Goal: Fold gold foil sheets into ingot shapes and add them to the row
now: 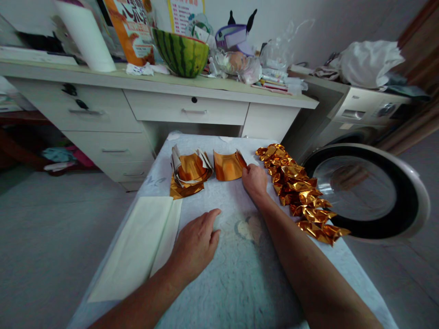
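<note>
My right hand (255, 180) pinches the right edge of a curled sheet of gold foil paper (227, 167) on the cloth-covered table. Just left of that sheet lies a stack of curled gold foil papers (190, 170) with pale undersides. My left hand (199, 242) hovers over or rests on the table, fingers stretched forward and holding nothing. Beside it, to the left, is a stack of pale folded paper (135, 240). Several folded gold foil pieces (295, 183) lie in an overlapping row along the table's right edge.
The table (226, 283) stands before a white counter with drawers (192, 109). On the counter are a cut watermelon (181, 52), an orange snack bag (132, 32), a paper roll (87, 39) and plastic bags. At right, a washing machine's round door (411, 196) hangs open near the table.
</note>
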